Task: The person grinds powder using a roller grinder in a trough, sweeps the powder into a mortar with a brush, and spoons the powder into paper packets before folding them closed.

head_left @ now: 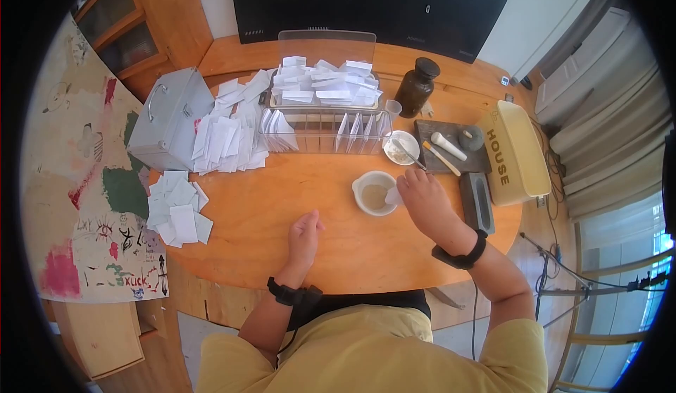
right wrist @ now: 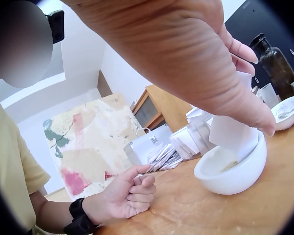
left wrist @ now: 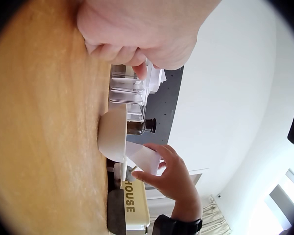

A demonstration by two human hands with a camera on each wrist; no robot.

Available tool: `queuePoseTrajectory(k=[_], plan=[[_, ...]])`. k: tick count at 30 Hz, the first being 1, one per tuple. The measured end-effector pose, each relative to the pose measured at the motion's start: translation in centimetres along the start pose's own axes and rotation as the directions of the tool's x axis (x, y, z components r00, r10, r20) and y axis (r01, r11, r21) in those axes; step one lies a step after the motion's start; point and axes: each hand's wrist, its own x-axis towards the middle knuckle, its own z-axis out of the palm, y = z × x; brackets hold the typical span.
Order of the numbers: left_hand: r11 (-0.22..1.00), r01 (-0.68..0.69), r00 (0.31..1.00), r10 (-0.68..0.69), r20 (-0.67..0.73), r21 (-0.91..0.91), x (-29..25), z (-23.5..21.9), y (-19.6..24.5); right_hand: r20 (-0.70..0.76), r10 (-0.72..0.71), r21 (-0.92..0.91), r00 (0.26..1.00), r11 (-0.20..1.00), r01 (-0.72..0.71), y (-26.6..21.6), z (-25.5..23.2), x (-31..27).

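My right hand (head_left: pixel 427 206) pinches a white sheet-like piece (head_left: pixel 393 196), apparently folded paper, over the right side of a white bowl (head_left: pixel 357 194). In the right wrist view this white piece (right wrist: pixel 233 134) slants down into the bowl (right wrist: pixel 235 184), where a little pale brown material lies. The left wrist view shows the thumb and fingers of the right hand (left wrist: pixel 169 171) on either side of the piece (left wrist: pixel 145 159). To the left of the bowl, my left hand (head_left: pixel 304 240) rests on its side at the table, fingers loosely curled and holding nothing.
Behind the bowl are a small dish (head_left: pixel 401 155) with a spoon, a dark bottle (head_left: pixel 415 90) and a rack (head_left: pixel 320 141) of white papers. A dark board (head_left: pixel 479 162), a grey block (head_left: pixel 477 203) and a yellow HOUSE box (head_left: pixel 521 157) stand right; paper piles (head_left: pixel 184 213) and a metal case (head_left: pixel 165 122) left.
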Motion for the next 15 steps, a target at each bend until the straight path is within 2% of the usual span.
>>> queuePoseTrajectory(k=[6,9,12,15], plan=[[1.000,-0.011,1.000,0.011,0.000,0.005,0.0,0.0,0.0,-0.028,0.022,-0.020,0.999,1.000,-0.022,-0.1,0.0,-0.2],[1.000,-0.019,1.000,0.019,0.001,0.013,0.1,0.0,-0.1,0.038,0.018,0.010,0.999,1.000,-0.019,0.1,0.0,-0.4],[1.000,-0.011,1.000,0.011,0.001,0.020,0.1,0.0,0.0,-0.024,0.044,0.005,0.999,0.999,-0.044,-0.1,-0.1,-0.6],[1.000,-0.017,1.000,0.017,0.000,0.021,0.0,0.0,0.0,0.025,0.084,0.059,0.996,0.995,-0.085,0.1,0.3,-1.2]])
